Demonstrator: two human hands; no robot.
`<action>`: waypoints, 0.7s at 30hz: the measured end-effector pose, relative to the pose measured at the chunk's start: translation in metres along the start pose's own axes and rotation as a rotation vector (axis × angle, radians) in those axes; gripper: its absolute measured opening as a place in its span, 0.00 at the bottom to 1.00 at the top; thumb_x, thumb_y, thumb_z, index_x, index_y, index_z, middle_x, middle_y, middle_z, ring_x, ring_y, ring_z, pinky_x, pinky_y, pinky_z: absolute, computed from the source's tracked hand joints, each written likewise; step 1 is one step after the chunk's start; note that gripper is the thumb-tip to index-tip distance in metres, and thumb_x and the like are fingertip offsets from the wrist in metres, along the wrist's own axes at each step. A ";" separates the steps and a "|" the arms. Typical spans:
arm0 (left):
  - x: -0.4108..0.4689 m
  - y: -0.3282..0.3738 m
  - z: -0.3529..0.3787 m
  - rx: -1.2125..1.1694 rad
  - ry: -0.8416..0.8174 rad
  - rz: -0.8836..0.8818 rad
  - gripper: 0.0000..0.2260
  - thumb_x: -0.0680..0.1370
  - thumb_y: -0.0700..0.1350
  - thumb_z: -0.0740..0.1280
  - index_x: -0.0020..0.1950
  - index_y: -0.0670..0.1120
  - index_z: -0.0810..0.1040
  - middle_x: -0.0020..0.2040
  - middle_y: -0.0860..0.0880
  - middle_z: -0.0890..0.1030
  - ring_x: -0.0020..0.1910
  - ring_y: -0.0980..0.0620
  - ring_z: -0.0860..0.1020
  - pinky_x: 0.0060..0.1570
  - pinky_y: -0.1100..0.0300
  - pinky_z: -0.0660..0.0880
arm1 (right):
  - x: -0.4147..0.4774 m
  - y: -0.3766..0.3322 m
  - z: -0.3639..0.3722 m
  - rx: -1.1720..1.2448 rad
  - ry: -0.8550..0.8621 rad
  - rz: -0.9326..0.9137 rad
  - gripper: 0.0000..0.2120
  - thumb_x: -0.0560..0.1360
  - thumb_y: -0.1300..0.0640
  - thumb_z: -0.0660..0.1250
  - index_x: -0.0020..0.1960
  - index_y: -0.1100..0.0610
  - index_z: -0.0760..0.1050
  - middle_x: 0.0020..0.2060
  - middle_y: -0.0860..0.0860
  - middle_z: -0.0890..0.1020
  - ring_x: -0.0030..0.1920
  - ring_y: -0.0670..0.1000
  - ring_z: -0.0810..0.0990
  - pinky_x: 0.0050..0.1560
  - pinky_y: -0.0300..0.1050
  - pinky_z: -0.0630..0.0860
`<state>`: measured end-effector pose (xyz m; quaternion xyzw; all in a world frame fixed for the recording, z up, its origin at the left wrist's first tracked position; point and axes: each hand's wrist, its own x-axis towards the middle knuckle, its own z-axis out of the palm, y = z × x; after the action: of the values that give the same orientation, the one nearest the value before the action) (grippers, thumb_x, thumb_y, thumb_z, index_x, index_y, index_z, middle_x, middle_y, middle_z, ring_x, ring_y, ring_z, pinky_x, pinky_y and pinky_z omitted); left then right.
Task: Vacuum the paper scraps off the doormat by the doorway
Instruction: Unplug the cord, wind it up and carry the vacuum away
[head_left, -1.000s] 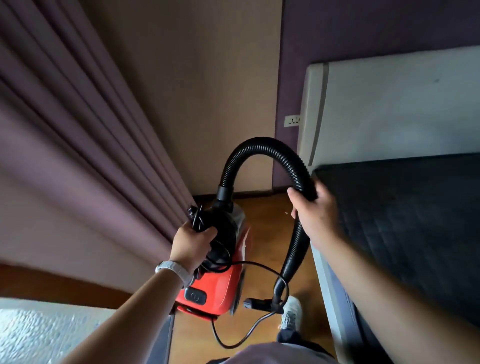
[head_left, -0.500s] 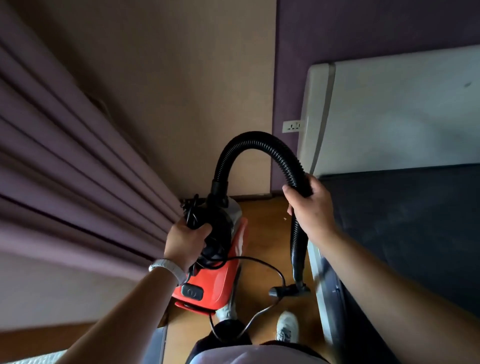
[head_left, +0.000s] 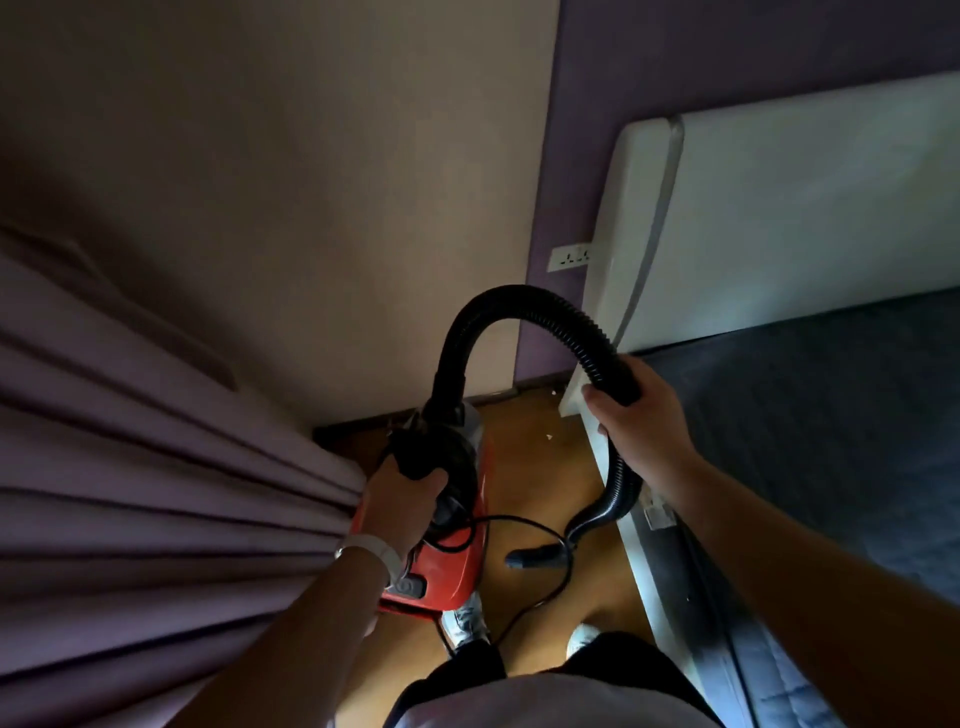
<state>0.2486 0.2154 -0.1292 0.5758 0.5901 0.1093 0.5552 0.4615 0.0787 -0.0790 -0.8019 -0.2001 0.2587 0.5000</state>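
I carry a small red and black vacuum cleaner above the wooden floor. My left hand grips its black top handle. A ribbed black hose arches up from the body and over to my right hand, which grips it near the bed corner. Below that hand the hose hangs down to a black nozzle just above the floor. A black power cord loops under the vacuum. A few small white paper scraps lie on the floor ahead. No doormat is in view.
Purple curtains hang close on the left. A bed with a dark mattress and white headboard fills the right. The wooden floor strip between them is narrow. A wall socket sits by the headboard. My shoes show below.
The view has moved forward and tilted down; the curtain is closer on the left. The nozzle end has swung left under the hose. Both hands keep their grips.
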 end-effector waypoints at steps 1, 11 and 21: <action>0.016 -0.006 0.003 0.022 -0.010 -0.007 0.16 0.67 0.49 0.73 0.52 0.46 0.79 0.39 0.42 0.84 0.38 0.43 0.83 0.40 0.50 0.82 | 0.009 0.003 0.007 -0.015 0.009 0.022 0.07 0.76 0.56 0.70 0.51 0.47 0.75 0.32 0.47 0.80 0.29 0.43 0.79 0.30 0.35 0.76; 0.114 -0.019 0.061 0.143 -0.047 -0.095 0.10 0.75 0.35 0.69 0.54 0.45 0.78 0.38 0.50 0.77 0.33 0.56 0.73 0.26 0.74 0.66 | 0.111 0.071 0.050 0.003 -0.074 0.222 0.07 0.76 0.58 0.69 0.47 0.50 0.72 0.33 0.51 0.77 0.29 0.48 0.76 0.30 0.44 0.73; 0.235 -0.101 0.169 0.169 -0.028 -0.261 0.15 0.75 0.38 0.69 0.62 0.43 0.76 0.41 0.52 0.76 0.34 0.60 0.71 0.26 0.69 0.64 | 0.247 0.175 0.080 -0.242 -0.183 0.131 0.08 0.74 0.55 0.71 0.50 0.52 0.73 0.30 0.46 0.77 0.24 0.39 0.75 0.25 0.35 0.70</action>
<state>0.3902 0.2857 -0.3924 0.5402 0.6592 -0.0221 0.5226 0.6173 0.2046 -0.3204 -0.8405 -0.2218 0.3370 0.3616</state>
